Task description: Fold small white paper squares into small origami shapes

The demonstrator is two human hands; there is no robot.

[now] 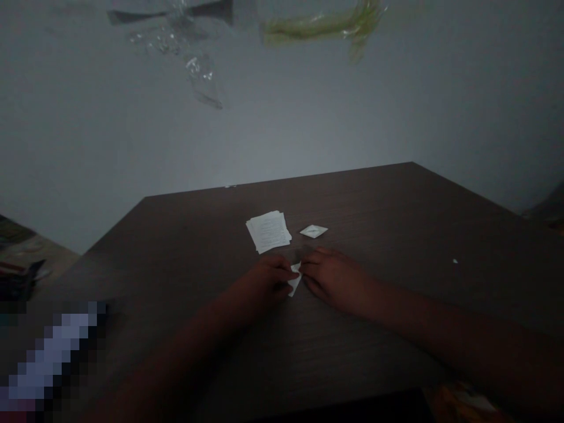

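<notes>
My left hand (pixel 264 279) and my right hand (pixel 335 273) meet low in the middle of the dark wood table (pixel 396 226). Between them, a small piece of folded white paper (pixel 294 279) is pinched by the left fingers, and the right fingertips press its upper edge. Its shape is partly hidden by my fingers. Just beyond my left hand lies a loose stack of white paper squares (pixel 268 231). A folded white paper diamond (pixel 314 231) lies flat beyond my right hand.
A tiny white scrap (pixel 455 261) lies on the table to the right. Clear and greenish plastic sheeting (pixel 321 26) hangs high against the grey wall. A pixelated object (pixel 53 352) covers the lower left corner, and cluttered items (pixel 17 258) sit beyond the table's left edge.
</notes>
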